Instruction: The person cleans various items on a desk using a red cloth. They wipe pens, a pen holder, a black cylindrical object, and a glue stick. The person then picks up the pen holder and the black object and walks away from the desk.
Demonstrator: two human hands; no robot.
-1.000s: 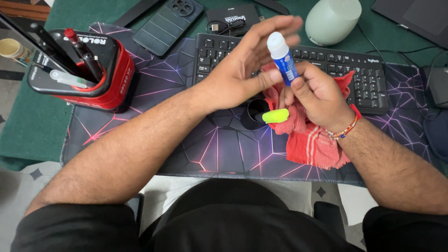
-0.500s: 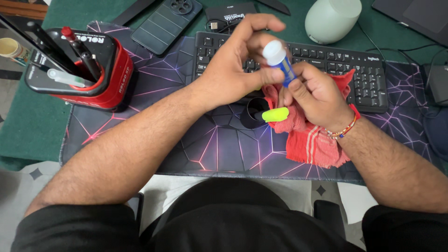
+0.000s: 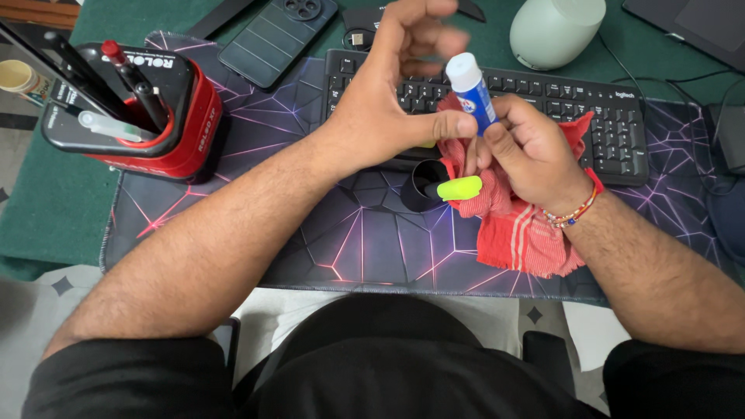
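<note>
A blue glue stick (image 3: 473, 95) with a white cap stands nearly upright above the keyboard (image 3: 559, 109), pinched low on its barrel by the fingers of the right hand (image 3: 528, 151), which also bunch a red striped cloth (image 3: 520, 233) beneath it. The left hand (image 3: 388, 101) rests its thumb against the stick's base, its other fingers spread loose and blurred above, gripping nothing. Just below lie a neon-yellow highlighter (image 3: 458, 188) and a black cap. Off to the left on the patterned desk mat (image 3: 256, 155) stands a red pen holder (image 3: 132, 109), with a phone (image 3: 272, 39) behind.
</note>
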